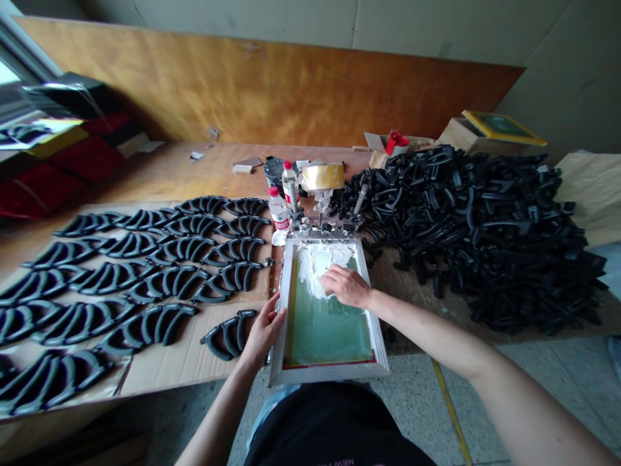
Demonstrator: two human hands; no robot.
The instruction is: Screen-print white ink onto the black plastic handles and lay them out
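Note:
In front of me lies a screen printing frame (381, 343) with a light metal border and a green mesh (325, 333). White paste (310, 262) is smeared thickly over the far part of the mesh. My right hand (347, 286) is closed low over the near edge of the paste, its fingertips pinched together; what they hold is hidden under them. At the frame's left side, my left hand (264, 327) grips the border between thumb and fingers. The frame's far end meets a metal clamp (325, 228) spattered with white.
Curved black handle-like parts (179, 249) lie in fanned rows on cardboard at left. A large heap of similar black parts (466, 226) fills the right. Behind the clamp stand red-capped bottles (278, 210), a dark tub (274, 169) and a roll of tape (323, 176).

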